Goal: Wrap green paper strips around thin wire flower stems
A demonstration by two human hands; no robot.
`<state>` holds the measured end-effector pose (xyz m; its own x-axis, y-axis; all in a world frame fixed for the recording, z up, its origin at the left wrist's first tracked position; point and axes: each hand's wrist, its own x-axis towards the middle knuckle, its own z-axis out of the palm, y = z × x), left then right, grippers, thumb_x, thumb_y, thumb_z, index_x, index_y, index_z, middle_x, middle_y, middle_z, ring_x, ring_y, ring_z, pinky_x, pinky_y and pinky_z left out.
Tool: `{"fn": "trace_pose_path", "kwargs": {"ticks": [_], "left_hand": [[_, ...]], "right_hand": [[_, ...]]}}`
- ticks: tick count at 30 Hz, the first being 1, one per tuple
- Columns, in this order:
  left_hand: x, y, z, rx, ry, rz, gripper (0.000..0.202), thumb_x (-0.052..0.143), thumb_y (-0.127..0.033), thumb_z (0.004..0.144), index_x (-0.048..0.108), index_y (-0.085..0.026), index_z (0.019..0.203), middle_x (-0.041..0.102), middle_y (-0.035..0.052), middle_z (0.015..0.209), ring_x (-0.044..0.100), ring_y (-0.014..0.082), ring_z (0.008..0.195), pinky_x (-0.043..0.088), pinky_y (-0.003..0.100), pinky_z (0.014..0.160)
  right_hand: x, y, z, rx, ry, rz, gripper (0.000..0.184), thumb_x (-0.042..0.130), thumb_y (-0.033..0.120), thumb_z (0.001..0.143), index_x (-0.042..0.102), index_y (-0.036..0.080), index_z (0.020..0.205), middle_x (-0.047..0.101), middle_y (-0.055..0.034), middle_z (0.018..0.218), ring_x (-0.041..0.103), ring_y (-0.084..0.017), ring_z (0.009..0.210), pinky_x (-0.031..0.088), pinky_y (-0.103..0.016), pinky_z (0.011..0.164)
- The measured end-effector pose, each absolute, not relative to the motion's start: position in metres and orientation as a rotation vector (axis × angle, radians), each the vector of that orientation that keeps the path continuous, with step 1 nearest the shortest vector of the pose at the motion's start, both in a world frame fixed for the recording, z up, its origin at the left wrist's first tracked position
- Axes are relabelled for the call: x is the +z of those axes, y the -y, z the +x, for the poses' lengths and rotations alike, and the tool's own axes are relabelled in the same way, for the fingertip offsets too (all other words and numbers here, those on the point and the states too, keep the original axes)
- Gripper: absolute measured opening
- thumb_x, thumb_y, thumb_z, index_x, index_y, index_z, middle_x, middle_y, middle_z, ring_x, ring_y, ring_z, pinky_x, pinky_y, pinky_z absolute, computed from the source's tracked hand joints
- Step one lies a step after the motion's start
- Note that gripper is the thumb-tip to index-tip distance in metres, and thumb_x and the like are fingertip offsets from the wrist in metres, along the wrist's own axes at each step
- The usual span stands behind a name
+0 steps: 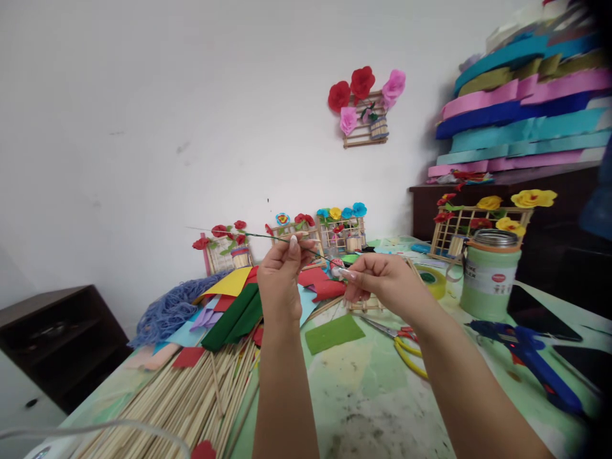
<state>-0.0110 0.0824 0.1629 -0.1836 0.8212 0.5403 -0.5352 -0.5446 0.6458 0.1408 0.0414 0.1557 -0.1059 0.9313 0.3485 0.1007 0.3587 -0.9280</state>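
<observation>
A thin wire (261, 236), dark green along much of its length and bare at its far left end, runs between my two hands above the table. My left hand (281, 274) pinches it between thumb and fingers near the middle. At the wire's right end, my right hand (385, 284) is closed on it with thumb and forefinger. Below the hands lies a flat piece of green craft paper or felt (335, 333). Scissors (407, 358) with yellow and red handles rest under my right forearm, blades pointing left.
Thin wooden sticks (162, 395), coloured sheets (229, 284) and blue yarn (176, 309) cover the left side. At right are a green flask (492, 277), a tape roll (436, 287) and a blue glue gun (530, 360). Flower-decorated stick frames (342, 233) line the wall.
</observation>
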Motion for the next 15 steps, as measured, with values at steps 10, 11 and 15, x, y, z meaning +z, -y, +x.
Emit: {"fn": "trace_pose_path", "kwargs": {"ticks": [10,11,15], "left_hand": [[0.1603,-0.0814,-0.0065,1.905,-0.481,1.202,0.024,0.081,-0.032,0.062,0.068,-0.013,0.070,0.068,0.0009,0.063,0.063,0.0080,0.059,0.051,0.018,0.059],[0.1599,-0.0813,-0.0068,1.897,-0.493,1.232,0.025,0.080,-0.033,0.062,0.069,-0.013,0.072,0.068,0.0008,0.062,0.062,0.0081,0.058,0.051,0.018,0.059],[0.1575,-0.0806,-0.0055,1.713,-0.559,1.402,0.036,0.075,-0.044,0.068,0.070,-0.014,0.088,0.071,0.0054,0.075,0.066,0.0118,0.066,0.052,0.022,0.065]], "right_hand": [[0.1503,-0.0445,0.1492,0.983,1.647,-0.937,0.026,0.067,0.043,0.076,0.065,0.018,0.072,0.072,-0.0037,0.064,0.063,-0.012,0.057,0.048,-0.024,0.056],[0.1498,-0.0448,0.1498,1.014,1.657,-0.925,0.025,0.068,0.043,0.075,0.066,0.018,0.073,0.072,-0.0034,0.065,0.063,-0.012,0.058,0.049,-0.024,0.058],[0.1482,-0.0480,0.1503,1.073,1.554,-0.834,0.024,0.071,0.041,0.074,0.067,0.017,0.069,0.070,-0.0019,0.061,0.062,-0.011,0.056,0.048,-0.023,0.058]]}}
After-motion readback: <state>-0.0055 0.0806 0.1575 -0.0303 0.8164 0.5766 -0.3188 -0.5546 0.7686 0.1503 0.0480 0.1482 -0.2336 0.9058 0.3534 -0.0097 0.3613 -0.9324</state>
